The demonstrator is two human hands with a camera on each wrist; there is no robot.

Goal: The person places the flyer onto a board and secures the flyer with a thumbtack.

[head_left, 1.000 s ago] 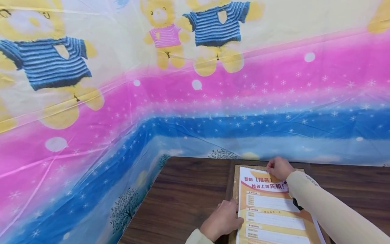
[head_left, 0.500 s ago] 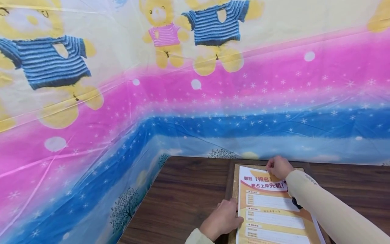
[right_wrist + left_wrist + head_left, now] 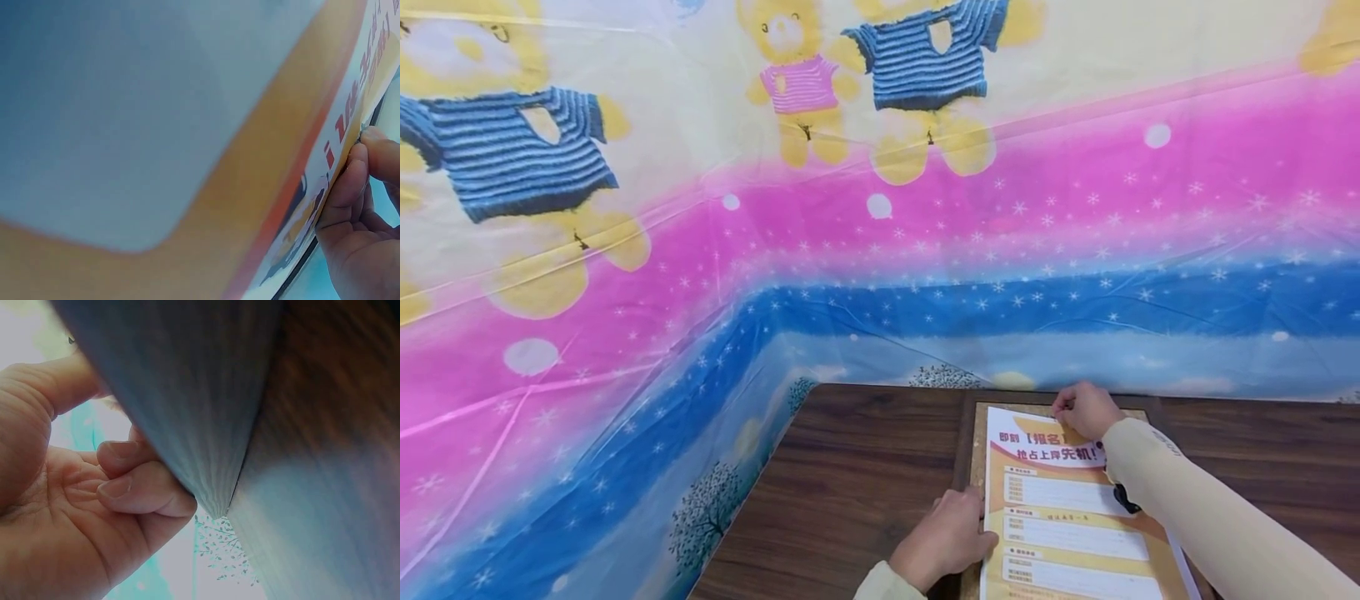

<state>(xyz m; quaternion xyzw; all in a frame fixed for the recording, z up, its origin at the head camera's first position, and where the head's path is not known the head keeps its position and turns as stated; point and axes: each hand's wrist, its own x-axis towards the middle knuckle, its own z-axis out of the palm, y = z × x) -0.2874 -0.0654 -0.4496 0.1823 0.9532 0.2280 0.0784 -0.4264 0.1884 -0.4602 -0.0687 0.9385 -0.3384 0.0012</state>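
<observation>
A printed poster (image 3: pixel 1075 546) in white, orange and yellow lies on a cork board (image 3: pixel 980 450) with a dark wooden frame. At its top edge my right hand (image 3: pixel 1088 412) pinches something tiny between thumb and forefinger. In the right wrist view this pin-like thing (image 3: pixel 360 135) is mostly hidden by the fingertips, close against the poster (image 3: pixel 240 169). My left hand (image 3: pixel 940 540) grips the board's left edge. The left wrist view shows its curled fingers (image 3: pixel 147 490) against the side of the wooden frame (image 3: pixel 187 394), with the thumb reaching over the top.
The board lies on a dark wooden table (image 3: pixel 842 467), close to its back edge. Behind and to the left hangs a pink and blue cloth (image 3: pixel 865 225) printed with bears. A black band (image 3: pixel 1126 500) sits at the right wrist.
Both hands keep their places on the board and poster. The head view has shifted very slightly, and nothing else has visibly moved.
</observation>
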